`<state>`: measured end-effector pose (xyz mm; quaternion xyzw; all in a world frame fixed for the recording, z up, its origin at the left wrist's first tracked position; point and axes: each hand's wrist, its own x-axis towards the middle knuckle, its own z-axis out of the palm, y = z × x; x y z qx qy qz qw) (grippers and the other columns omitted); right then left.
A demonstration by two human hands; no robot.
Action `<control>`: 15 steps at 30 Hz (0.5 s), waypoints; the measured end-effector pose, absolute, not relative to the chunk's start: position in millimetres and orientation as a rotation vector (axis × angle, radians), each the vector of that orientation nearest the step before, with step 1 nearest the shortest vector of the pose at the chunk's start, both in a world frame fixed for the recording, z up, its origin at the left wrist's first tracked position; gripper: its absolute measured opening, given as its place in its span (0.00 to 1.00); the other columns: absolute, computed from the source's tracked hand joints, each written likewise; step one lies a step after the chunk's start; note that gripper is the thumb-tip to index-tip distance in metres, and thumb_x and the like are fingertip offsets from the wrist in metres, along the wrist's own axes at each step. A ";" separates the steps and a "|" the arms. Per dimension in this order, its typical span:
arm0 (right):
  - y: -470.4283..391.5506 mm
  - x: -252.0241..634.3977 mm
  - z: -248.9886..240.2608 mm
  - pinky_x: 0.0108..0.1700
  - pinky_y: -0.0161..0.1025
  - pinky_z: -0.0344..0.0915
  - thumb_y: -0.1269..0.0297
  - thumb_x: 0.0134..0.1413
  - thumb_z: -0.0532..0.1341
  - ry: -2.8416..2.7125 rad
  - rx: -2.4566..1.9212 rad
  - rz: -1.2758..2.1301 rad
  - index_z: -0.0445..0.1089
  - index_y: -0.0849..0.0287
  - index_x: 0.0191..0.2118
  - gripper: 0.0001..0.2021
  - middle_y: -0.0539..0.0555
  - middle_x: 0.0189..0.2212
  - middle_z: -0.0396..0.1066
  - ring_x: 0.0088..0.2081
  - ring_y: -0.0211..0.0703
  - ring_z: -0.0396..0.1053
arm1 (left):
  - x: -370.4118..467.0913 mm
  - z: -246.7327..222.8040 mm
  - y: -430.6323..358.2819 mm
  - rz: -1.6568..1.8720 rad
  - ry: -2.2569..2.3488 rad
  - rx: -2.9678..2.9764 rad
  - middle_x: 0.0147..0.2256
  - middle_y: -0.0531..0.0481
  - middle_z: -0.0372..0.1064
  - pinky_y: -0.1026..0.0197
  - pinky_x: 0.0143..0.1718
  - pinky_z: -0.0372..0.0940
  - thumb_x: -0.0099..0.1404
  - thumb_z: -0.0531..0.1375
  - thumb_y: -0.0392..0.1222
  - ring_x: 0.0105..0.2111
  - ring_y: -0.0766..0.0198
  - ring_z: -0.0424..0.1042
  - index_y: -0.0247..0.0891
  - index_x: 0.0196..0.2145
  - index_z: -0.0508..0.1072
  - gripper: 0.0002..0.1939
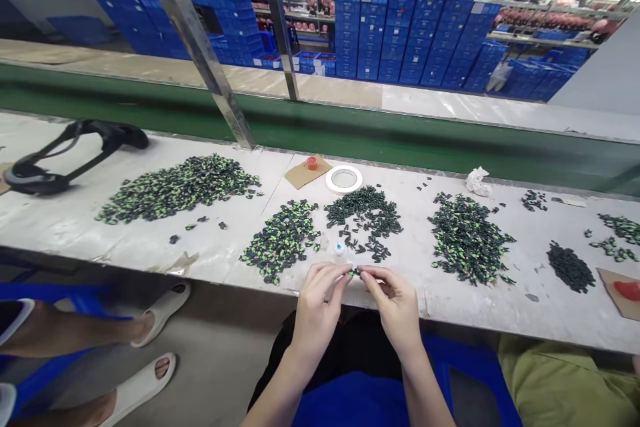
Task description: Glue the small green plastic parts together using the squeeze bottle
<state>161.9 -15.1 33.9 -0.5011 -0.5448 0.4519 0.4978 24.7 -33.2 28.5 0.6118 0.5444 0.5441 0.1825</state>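
Observation:
Both my hands meet at the table's front edge, fingertips pinched together around a small black part with a bit of green point(354, 271). My left hand point(320, 293) grips it from the left, and my right hand point(395, 300) closes on its right side; the fingers cover most of it. Just beyond my fingertips stands a small white bottle with a blue tip point(340, 250). Left of it spreads a heap of black-and-green parts point(280, 237). Behind lies a pile of small plain dark parts point(367, 210), close to a white ring of tape point(344, 179).
A larger black-and-green heap point(185, 187) lies left; another heap point(467, 237) lies right. A red cap point(312, 163) sits on cardboard point(300, 175). A black headset-like frame point(75, 153) rests far left. People sit on both sides; a green belt point(400, 133) runs behind.

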 end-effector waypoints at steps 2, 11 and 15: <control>-14.1 161.0 34.9 0.38 0.41 0.76 0.58 0.51 0.65 -1.307 -1.180 1.144 0.79 0.56 0.34 0.09 0.56 0.33 0.79 0.35 0.47 0.77 | 23.9 28.9 -33.7 1.509 1.519 1.724 0.33 0.46 0.75 0.57 0.39 0.71 0.66 0.57 0.38 0.37 0.59 0.72 0.41 0.38 0.78 0.09; -11.4 160.6 28.8 0.36 0.41 0.75 0.62 0.50 0.66 -1.354 -1.070 1.089 0.79 0.55 0.31 0.05 0.55 0.31 0.79 0.33 0.46 0.77 | 15.1 30.0 -26.8 1.424 1.343 1.614 0.32 0.46 0.76 0.57 0.39 0.71 0.64 0.60 0.41 0.36 0.58 0.73 0.41 0.37 0.79 0.08; -6.7 162.3 25.1 0.35 0.40 0.74 0.65 0.50 0.66 -1.429 -0.985 0.999 0.79 0.54 0.30 0.03 0.54 0.29 0.78 0.32 0.44 0.75 | 13.0 29.2 -25.2 1.377 1.319 1.519 0.33 0.45 0.77 0.56 0.41 0.71 0.62 0.61 0.41 0.37 0.58 0.74 0.40 0.36 0.80 0.07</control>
